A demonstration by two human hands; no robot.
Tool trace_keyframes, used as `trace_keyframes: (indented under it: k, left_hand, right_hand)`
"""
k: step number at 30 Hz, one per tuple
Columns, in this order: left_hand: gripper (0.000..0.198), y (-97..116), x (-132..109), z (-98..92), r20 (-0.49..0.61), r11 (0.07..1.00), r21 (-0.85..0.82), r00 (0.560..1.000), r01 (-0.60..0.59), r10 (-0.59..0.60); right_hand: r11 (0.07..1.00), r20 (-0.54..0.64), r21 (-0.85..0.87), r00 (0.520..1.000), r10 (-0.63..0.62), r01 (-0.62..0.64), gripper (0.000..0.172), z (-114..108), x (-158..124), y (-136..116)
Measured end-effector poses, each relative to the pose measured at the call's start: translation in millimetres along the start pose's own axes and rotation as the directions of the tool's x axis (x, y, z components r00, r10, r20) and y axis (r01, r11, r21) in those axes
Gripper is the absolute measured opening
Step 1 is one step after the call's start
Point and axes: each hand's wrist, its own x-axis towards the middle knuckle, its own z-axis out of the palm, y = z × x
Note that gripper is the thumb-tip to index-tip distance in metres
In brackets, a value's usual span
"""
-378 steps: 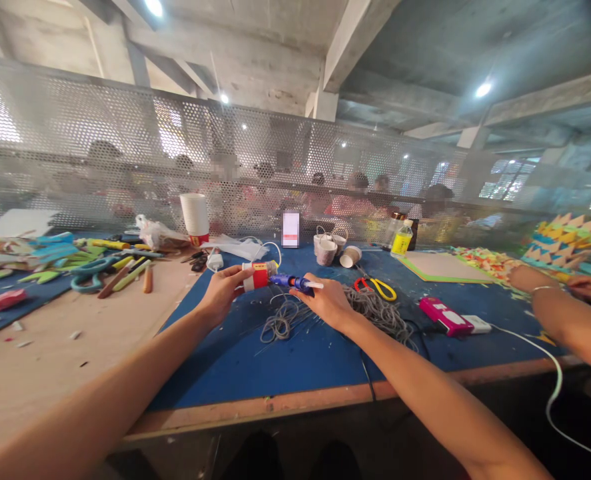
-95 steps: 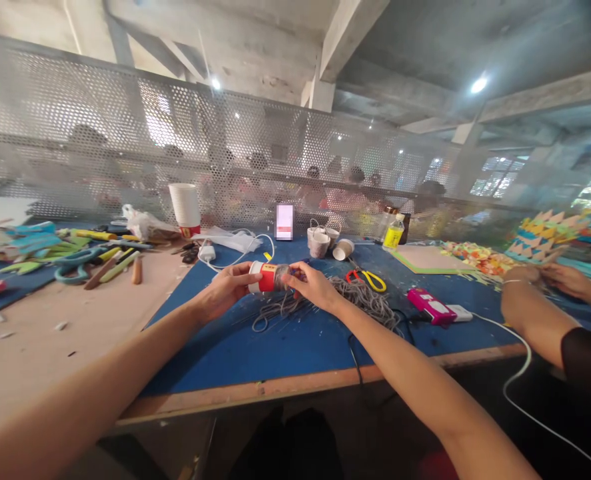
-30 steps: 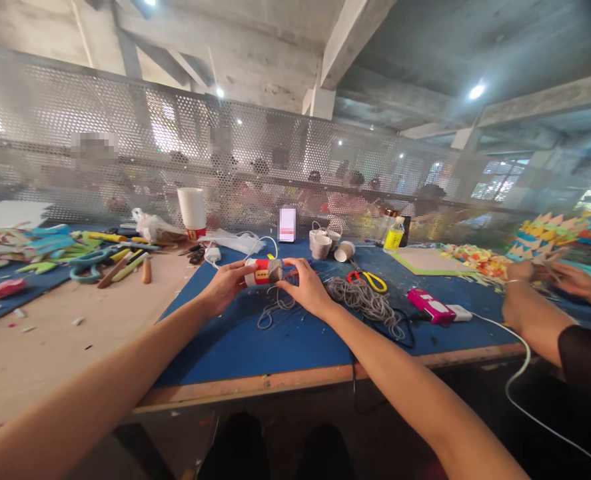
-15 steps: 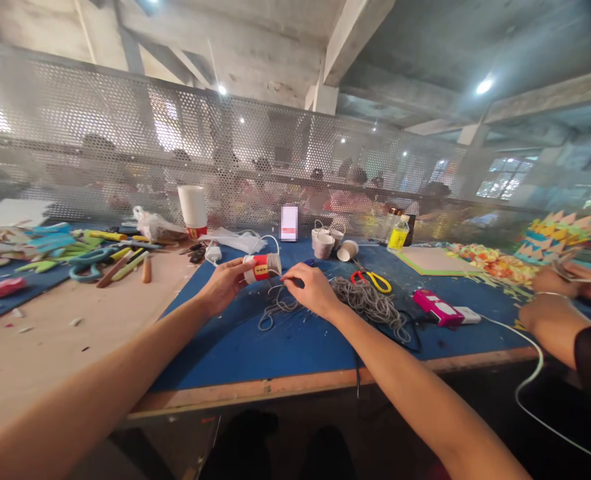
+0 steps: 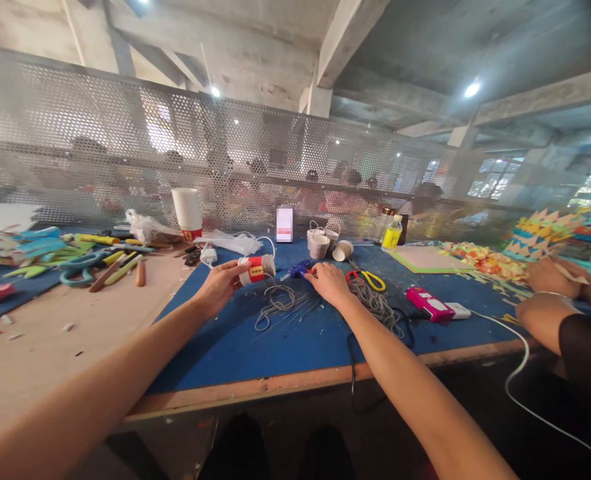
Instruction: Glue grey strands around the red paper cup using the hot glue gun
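My left hand (image 5: 218, 287) is closed around a red-and-white paper cup (image 5: 250, 270) lying on its side in the air. Grey cord is wound round one end of the cup, and a loose length of cord (image 5: 278, 301) trails onto the blue mat. My right hand (image 5: 331, 283) is closed on a blue glue gun (image 5: 299, 269), whose nozzle points toward the cup; the hand hides its handle. Just right of that hand lie a heap of grey cord (image 5: 375, 303) and yellow-and-red scissors (image 5: 370, 279).
Cord-covered cups (image 5: 318, 245) stand behind the glue gun. A phone (image 5: 284, 225) leans at the back, near a stack of paper cups (image 5: 187, 212). Toward the right are a yellow bottle (image 5: 392, 233), a pink device (image 5: 429, 305) and another person's hands (image 5: 555, 280). Teal scissors (image 5: 80, 267) lie left.
My right hand has let go of the cord by the cup, moved right and taken hold of the glue gun. My left hand still holds the cup; the view has shifted slightly.
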Motion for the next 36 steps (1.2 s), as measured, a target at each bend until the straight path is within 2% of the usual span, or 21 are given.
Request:
trace_keyframes:
  k: [4,8,10,12,14,16,18,19,21,23,26,31,34,36]
  left_hand:
    - [0.025,-1,1,-0.8,0.001,1.000,0.002,1.000,0.001,-0.001]
    - [0.026,0,0,-0.7,0.006,1.000,0.008,1.000,-0.003,0.003]
    - [0.024,1,0,-0.1,0.001,1.000,0.009,1.000,-0.011,0.011]
    - [0.023,1,-1,0.7,0.004,1.000,0.008,1.000,-0.009,0.009]
    - [0.022,1,-1,0.9,0.019,1.000,0.004,1.000,-0.006,0.006]
    - [0.023,0,-1,0.1,0.040,1.000,0.005,0.999,-0.012,0.012]
    - [0.024,-1,1,-1.3,0.052,1.000,0.009,0.998,-0.017,0.017]
    - [0.024,-2,1,-1.9,0.055,1.000,0.011,0.998,-0.015,0.015]
    - [0.024,-2,2,-2.6,0.055,1.000,0.010,0.998,-0.007,0.006]
    - [0.025,-2,2,-2.0,0.051,1.000,0.006,0.999,0.007,-0.007]
    - [0.029,1,0,0.8,0.037,1.000,0.004,0.999,0.029,-0.030]
    - [0.028,4,-3,3.7,0.027,1.000,0.020,0.999,0.020,-0.021]
    - [0.027,3,-1,2.2,0.027,0.999,0.026,0.999,0.020,-0.021]
    - [0.029,1,1,0.0,0.026,1.000,0.026,1.000,0.007,-0.008]
  right_hand:
    - [0.999,0.026,-0.028,0.999,-0.039,0.040,0.034,4,-2,-8]
    - [0.999,-0.064,0.017,0.998,-0.026,0.027,0.025,6,-2,-13]
    - [0.989,-0.145,0.146,0.989,0.032,-0.010,0.026,5,1,-12]
    - [0.921,-0.180,0.387,0.975,0.130,-0.051,0.026,3,6,-11]
    - [0.725,-0.111,0.684,0.972,0.209,-0.078,0.025,0,10,-12]
    - [0.424,0.007,0.901,0.981,0.196,-0.091,0.026,-4,13,-14]
    - [0.150,0.088,0.983,0.987,0.132,-0.108,0.033,-7,12,-19]
    - [0.045,0.123,0.991,0.986,0.113,-0.129,0.038,-9,11,-21]
    - [-0.107,0.185,0.979,0.978,0.094,-0.175,0.044,-13,7,-27]
    - [-0.181,0.207,0.965,0.976,0.071,-0.192,0.047,-16,4,-31]
    - [-0.137,0.174,0.976,0.984,0.033,-0.168,0.042,-20,2,-33]
    - [0.078,0.049,0.996,0.999,0.018,-0.050,0.036,-23,-2,-33]
    - [0.196,0.034,0.980,0.999,-0.003,-0.032,0.034,-24,-6,-35]
    - [0.307,0.015,0.952,1.000,-0.002,-0.014,0.035,-25,-9,-37]
